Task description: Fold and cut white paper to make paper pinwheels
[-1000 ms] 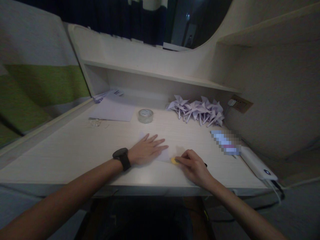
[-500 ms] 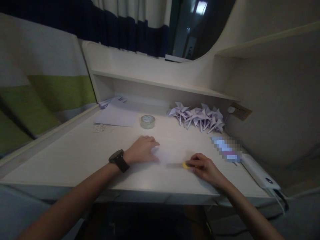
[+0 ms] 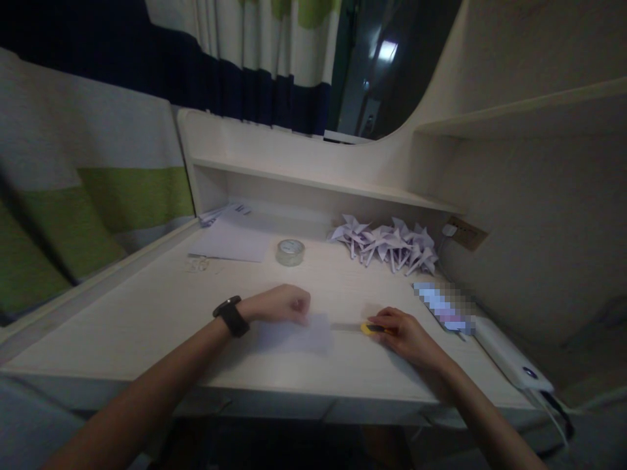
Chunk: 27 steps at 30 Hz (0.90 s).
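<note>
Looking through the head camera, we see our left hand (image 3: 284, 304) closed on the near-left edge of a small paper sheet (image 3: 298, 336) that lies on the bench (image 3: 147, 313). Our right hand (image 3: 404, 333) is gripping a yellow-handled knife (image 3: 365, 328), its blade pointing toward the paper's right edge. We judge that the cutting step is in hand; the next move calls for holding the paper flat and keeping the fingers away from the blade. A tape roll (image 3: 290, 252) and paper pinwheels (image 3: 386, 240) sit well behind.
</note>
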Tool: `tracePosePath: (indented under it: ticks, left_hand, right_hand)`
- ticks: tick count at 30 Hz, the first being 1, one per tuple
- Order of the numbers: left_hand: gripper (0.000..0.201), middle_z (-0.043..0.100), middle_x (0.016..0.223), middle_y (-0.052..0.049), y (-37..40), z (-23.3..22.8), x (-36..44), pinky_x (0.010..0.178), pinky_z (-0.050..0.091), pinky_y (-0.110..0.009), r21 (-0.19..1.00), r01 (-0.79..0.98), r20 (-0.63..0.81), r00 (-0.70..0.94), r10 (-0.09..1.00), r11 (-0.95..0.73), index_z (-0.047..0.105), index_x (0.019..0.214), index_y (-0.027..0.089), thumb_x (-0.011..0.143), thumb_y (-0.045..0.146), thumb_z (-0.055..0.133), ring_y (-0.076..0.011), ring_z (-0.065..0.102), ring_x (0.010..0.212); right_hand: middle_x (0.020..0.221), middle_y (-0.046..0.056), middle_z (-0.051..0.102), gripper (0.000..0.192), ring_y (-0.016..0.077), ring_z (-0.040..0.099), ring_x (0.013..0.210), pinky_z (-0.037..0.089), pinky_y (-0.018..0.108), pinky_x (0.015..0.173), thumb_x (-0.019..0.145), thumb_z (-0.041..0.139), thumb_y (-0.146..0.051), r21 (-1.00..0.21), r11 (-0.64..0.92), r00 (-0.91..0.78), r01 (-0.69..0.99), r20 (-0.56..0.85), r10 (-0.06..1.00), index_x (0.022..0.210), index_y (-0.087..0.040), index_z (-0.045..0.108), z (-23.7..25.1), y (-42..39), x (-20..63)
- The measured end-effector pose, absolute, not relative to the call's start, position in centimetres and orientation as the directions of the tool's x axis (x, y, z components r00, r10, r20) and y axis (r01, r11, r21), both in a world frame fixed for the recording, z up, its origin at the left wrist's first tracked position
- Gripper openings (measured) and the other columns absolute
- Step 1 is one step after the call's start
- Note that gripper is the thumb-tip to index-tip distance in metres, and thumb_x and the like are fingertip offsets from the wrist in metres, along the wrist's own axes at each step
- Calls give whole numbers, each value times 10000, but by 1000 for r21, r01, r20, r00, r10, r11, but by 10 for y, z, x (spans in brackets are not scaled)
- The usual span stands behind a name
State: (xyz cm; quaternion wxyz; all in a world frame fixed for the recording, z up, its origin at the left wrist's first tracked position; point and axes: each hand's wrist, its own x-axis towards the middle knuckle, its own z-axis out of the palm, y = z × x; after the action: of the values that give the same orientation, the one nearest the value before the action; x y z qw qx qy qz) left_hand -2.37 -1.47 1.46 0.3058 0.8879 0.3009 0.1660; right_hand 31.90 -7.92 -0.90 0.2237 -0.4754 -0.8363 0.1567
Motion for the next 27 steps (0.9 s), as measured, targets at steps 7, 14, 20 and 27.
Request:
tracePosePath:
  ticks: [7,14,20,27]
  left_hand:
    - [280,541,731,12,-29,65,-27,565,359,-236,851,221,160,754,638,-476,483,850,201,853,466,573,-136,506,663]
    - [331,593,771,-3,-26,72,-16,536,382,-224,931,70,267,538,800,-358,489,954,197,848,503,557,-127,539,629]
    - [261,693,847,-59,-2,62,-32,585,455,-271,849,315,386,178,905,-424,604,963,170,837,388,539,-185,620,707]
    - [216,702,785,-61,14,31,-40,621,456,-288,773,501,396,101,913,-390,621,874,158,805,340,529,-201,628,709]
  right_hand:
    - [1435,140,445,782,284,402,1326,297,505,1093,687,793,-310,-683,558,-505,471,310,805,1388,-235,455,10,-62,274]
    - [1036,71,700,539,230,627,974,465,383,916,602,837,-397,-966,251,-652,69,147,744,1066,-161,696,28,-36,204]
    - [672,19,683,353,132,584,584,448,248,605,651,790,-473,-990,123,-432,62,85,898,703,-132,718,22,-26,202]
    - [547,18,645,390,115,523,435,322,212,415,592,814,-483,-993,-114,-279,34,-119,953,646,-125,667,-5,-20,201]
